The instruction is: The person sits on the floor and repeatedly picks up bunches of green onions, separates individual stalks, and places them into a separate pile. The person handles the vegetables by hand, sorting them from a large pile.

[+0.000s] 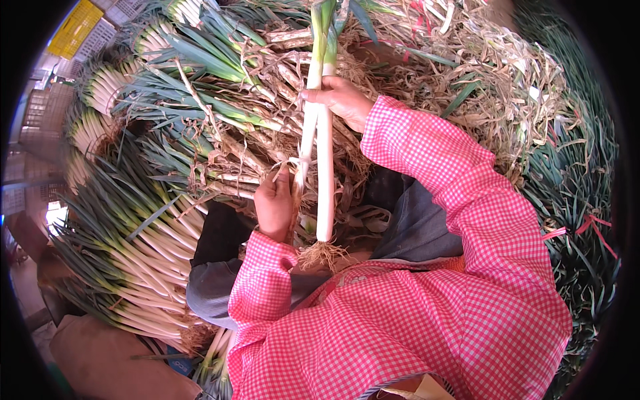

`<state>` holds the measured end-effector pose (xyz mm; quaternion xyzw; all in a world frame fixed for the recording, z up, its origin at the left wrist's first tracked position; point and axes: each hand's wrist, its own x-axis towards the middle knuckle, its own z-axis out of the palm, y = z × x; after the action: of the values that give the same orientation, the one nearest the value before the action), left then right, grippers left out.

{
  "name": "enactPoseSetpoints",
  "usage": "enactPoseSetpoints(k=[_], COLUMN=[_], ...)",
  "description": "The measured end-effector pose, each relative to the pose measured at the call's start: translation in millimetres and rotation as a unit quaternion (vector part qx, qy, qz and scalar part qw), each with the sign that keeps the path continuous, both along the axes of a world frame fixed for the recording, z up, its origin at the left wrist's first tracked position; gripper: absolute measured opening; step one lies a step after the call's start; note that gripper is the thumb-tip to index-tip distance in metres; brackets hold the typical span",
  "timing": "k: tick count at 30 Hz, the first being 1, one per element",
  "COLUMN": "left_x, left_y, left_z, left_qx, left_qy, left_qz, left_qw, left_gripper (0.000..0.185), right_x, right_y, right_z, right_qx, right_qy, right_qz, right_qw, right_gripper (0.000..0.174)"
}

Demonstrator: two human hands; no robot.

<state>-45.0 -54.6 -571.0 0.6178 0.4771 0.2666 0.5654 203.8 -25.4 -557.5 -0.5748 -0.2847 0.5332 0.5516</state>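
My right hand (346, 100) grips two long green onions upright by their upper white shafts. One green onion (325, 175) is smooth and white down to its bushy roots (321, 255). Alongside it, the other green onion (308, 132) leans a little to the left, and brown dry skin (298, 192) clings to its lower part. My left hand (274, 205) pinches a loose strip of that outer skin between thumb and fingers. The root end of this second stalk is hidden behind my left hand and sleeve. Both hands are above my lap.
Unpeeled green onions (255, 145) with brown skins lie heaped in front. Clean white green onions (150, 260) are piled at the left, with bundles (102, 90) beyond. Peeled dry skins (500, 80) cover the right front. Green leaves (575, 200) line the right; crates (75, 27) stand far left.
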Motion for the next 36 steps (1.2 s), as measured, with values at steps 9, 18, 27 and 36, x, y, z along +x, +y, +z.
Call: enactPoseSetpoints(k=[9,18,27,36], left_x=[29,30,11,-113], left_y=[-9,-14,-16,-86], left_z=[-2,-6,-2,8], left_qx=[0.044,0.065,-0.046,-0.233], left_qy=[-0.003,0.024,-0.231,-0.016], left_qz=[-0.01,0.037,0.113,-0.059], left_qw=[0.999,0.997,0.965,0.97], left_gripper=[0.025,0.018,0.015,0.019], right_x=[-5,-7,-3,15], right_y=[-1,-3,-1,9], right_z=[7,-1,1,4], right_qx=[-0.005,-0.025,-0.028,-0.033], right_qy=[-0.016,-0.074,-0.052,-0.004], right_qz=[-0.033,-0.017,-0.031,-0.075], right_qw=[0.999,0.997,0.998,0.997], right_gripper=[0.038,0.04,0.034,0.027])
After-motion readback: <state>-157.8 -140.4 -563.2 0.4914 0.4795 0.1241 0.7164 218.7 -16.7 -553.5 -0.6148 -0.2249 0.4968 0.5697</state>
